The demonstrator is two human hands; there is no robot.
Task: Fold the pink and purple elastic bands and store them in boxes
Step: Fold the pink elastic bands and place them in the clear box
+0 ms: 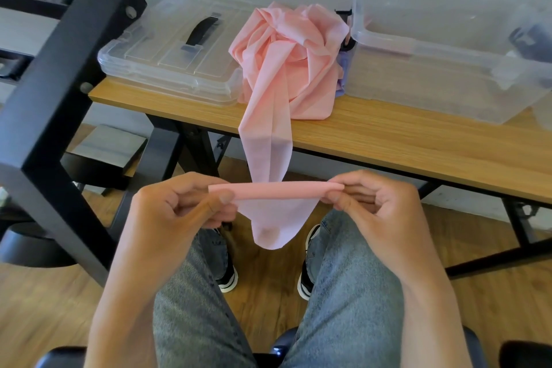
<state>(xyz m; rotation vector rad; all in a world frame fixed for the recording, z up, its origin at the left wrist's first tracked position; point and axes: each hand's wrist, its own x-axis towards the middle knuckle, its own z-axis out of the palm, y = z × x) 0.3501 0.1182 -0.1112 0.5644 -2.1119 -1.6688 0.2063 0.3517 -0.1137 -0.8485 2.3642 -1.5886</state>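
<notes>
Both hands pinch the pink band (276,190) by its near end, left hand (176,206) and right hand (373,203) fingers curled round each side, holding the fold edge taut; the rest trails far up to a heap on the surface (388,140), just left of the open box (433,48).

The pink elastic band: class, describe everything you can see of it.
The pink elastic band is thin, slightly sheer, stretchy-looking fabric. Most lies bunched in a heap on the wooden table between a clear lid and a clear box. One strip trails off the table edge to a folded end, pinched flat between the left hand and right hand, with a loose flap hanging below.
</notes>
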